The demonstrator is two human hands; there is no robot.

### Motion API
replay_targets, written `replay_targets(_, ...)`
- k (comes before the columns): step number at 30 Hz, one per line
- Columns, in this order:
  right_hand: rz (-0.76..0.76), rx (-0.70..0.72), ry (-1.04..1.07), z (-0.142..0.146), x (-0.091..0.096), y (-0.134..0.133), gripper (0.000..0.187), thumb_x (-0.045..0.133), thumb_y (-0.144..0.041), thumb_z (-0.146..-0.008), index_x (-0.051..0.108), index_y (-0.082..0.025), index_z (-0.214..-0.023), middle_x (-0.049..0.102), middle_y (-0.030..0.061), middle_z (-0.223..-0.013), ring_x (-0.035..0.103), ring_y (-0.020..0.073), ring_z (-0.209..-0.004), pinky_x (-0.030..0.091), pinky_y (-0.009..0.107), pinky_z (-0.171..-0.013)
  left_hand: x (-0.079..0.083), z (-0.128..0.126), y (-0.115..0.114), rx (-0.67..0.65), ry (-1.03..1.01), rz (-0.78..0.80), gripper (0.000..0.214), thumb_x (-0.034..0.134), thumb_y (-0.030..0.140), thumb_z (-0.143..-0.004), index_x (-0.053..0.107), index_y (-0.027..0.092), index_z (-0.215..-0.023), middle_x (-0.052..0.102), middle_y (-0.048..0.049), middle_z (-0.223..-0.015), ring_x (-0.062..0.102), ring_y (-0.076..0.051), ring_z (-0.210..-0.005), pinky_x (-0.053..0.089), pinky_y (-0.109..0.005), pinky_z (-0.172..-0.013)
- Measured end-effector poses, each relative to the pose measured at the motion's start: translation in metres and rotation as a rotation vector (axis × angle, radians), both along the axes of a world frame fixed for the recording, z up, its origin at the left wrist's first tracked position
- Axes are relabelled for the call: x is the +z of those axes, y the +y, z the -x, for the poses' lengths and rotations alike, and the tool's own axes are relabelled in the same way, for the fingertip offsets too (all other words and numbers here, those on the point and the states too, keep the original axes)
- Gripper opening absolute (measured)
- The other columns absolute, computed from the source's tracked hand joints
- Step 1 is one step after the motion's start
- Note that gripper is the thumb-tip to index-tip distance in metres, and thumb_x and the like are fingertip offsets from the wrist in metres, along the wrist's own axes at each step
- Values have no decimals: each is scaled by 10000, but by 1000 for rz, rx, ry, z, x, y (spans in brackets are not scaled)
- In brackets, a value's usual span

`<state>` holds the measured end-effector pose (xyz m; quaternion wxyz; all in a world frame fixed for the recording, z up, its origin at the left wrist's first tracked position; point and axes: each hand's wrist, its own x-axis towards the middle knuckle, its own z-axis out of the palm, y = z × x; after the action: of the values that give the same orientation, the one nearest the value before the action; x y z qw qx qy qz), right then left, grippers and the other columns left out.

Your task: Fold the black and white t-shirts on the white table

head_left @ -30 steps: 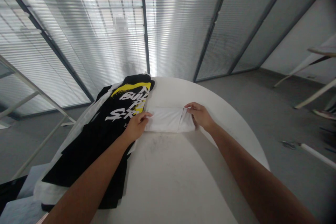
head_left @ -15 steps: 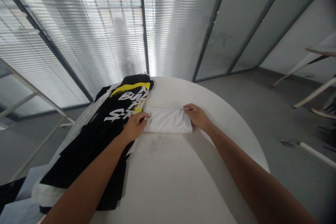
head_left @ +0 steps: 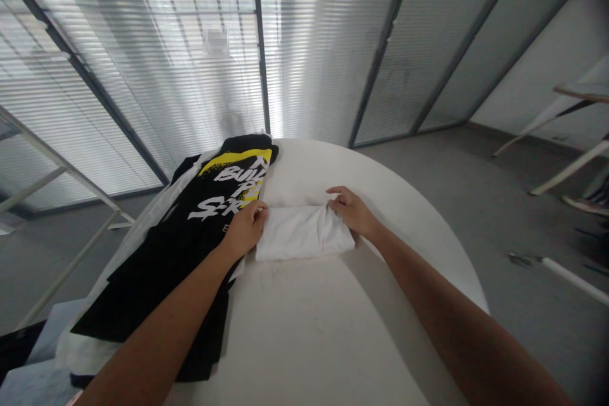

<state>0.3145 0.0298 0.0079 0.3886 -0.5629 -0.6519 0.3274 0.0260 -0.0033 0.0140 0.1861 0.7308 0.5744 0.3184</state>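
Observation:
A folded white cloth (head_left: 299, 235), made into a flat rectangular bundle, lies on the white round table (head_left: 304, 330). My left hand (head_left: 246, 228) pinches its far left corner, fingers closed. At the far right corner my right hand (head_left: 349, 208) grips the fabric between thumb and fingers, and creases run down from that point. Whether the cloth is a garment cannot be made out. Beside my left hand, partly under my left forearm, is a black T-shirt (head_left: 166, 260) with yellow and white lettering, on top of a stack of clothes.
White garments (head_left: 95, 349) show under the black one along the table's left side. Metal rails (head_left: 71, 168) stand at the left. Behind the table is a glass partition with blinds (head_left: 318, 44). Chair legs (head_left: 566, 168) are on the floor at the right.
The white cloth has come nearer to me, its near edge lower on the table and more of its top showing. Both hands stay at its far corners, the right fingers slightly shifted left.

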Motion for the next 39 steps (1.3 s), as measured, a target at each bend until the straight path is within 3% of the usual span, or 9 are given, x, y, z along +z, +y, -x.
replay_targets(3,-52,-12,10,-6,1,1,390,531,-317,-784,560,-194,-1153,514,-53,-606,498,131,-558,368,251,-561,0,1,1,30,-61,-59,184,431,230,-895,598,207,-968,661,-34,-893,614,-174,-824,463,-310,-790)
replay_targets(10,-70,-118,-45,-18,1,6,281,523,-285,-795,596,-206,-1054,574,-22,-662,546,138,-575,417,268,-606,1,2,3,152,-144,-156,184,426,199,-877,593,202,-954,663,-46,-972,616,-185,-878,463,-326,-833)
replay_targets(16,-63,-133,-147,-10,3,2,214,514,-344,-826,594,-214,-976,560,-26,-612,527,142,-571,382,257,-573,-1,2,2,190,-24,-79,190,469,253,-863,586,215,-1007,649,-21,-829,613,-184,-769,452,-313,-749)
replay_targets(19,35,-82,-76,-12,10,-2,227,544,-391,-811,595,-214,-943,519,-48,-546,489,133,-510,358,251,-525,-1,3,0,154,-23,-10,225,473,304,-867,569,225,-1055,591,27,-688,583,-160,-652,425,-284,-670)
replay_targets(22,123,59,5,-14,16,-7,277,596,-352,-759,600,-202,-992,487,-64,-528,472,127,-498,343,245,-505,1,2,-2,63,-17,25,230,495,358,-863,578,237,-1041,567,43,-657,561,-146,-612,409,-273,-643)
replay_targets(25,109,186,22,-12,15,-8,344,623,-299,-714,611,-188,-1039,472,-67,-560,463,118,-518,338,239,-509,2,1,-3,14,40,16,227,530,346,-843,589,242,-1036,550,46,-643,551,-147,-610,405,-274,-644)
replay_targets(33,-59,-23,64,-11,4,4,308,495,-374,-826,578,-201,-1068,478,-42,-637,483,127,-564,382,247,-542,-2,4,3,186,-60,-112,189,484,334,-868,586,219,-978,607,-6,-779,585,-168,-714,431,-287,-693)
replay_targets(36,-32,-11,4,-12,5,1,288,510,-378,-835,583,-214,-1059,508,-35,-654,496,125,-573,382,239,-536,2,3,-1,139,-65,-42,229,477,368,-873,564,223,-1028,543,39,-650,544,-148,-610,401,-270,-631)
replay_targets(39,103,108,13,-14,9,-7,354,582,-410,-808,567,-226,-1110,524,-45,-646,495,120,-541,364,222,-490,9,2,-7,17,-30,70,321,507,422,-857,540,229,-1111,437,88,-537,470,-132,-510,358,-259,-575)
